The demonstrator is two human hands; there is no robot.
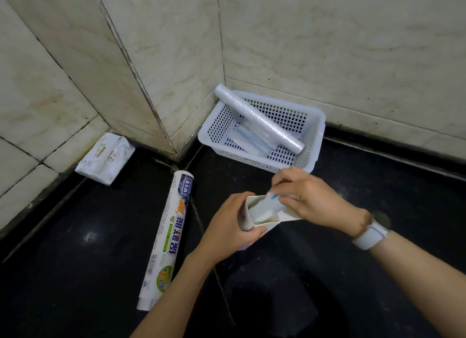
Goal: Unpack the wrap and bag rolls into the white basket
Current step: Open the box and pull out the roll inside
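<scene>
My left hand (230, 226) grips a small open cardboard box (252, 215) from the left side. My right hand (306, 195) pinches a pale roll of bags (267, 208) that sticks out of the box's open top. Behind them the white perforated basket (219, 126) sits in the wall corner. A long clear wrap roll (257, 118) lies diagonally across it, its upper end resting on the rim. Flat clear bags with blue lines (252, 141) lie on the basket floor.
A long printed wrap package (169, 239) lies on the black counter left of my hands. A white soft pack (106, 158) leans against the tiled wall at far left. Tiled walls close in behind and to the left.
</scene>
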